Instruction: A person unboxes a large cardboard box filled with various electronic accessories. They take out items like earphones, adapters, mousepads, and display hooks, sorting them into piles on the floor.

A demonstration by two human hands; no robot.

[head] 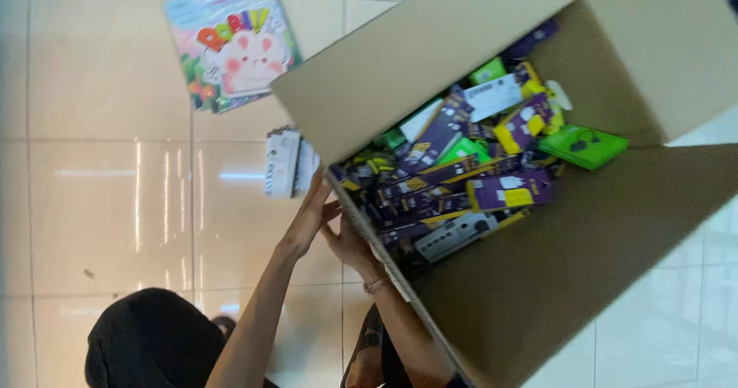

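Box (538,280) sits open on the tiled floor (100,203), crammed with purple, yellow and green packs (461,173), and I press its near wall with my left hand (311,215) flat and fingers spread, my right hand (350,246) beside it, open against the cardboard, holding nothing. Pushed unevenly, I reckon the wall could buckle or the box slide into the white packs (288,163) and picture book (231,46), spilling things

There is only the one view, from a camera worn on the head, looking steeply down at the tiled floor (115,203). It sits fairly close above an open cardboard box (615,234), which fills the right half, the picture itself turned askew.
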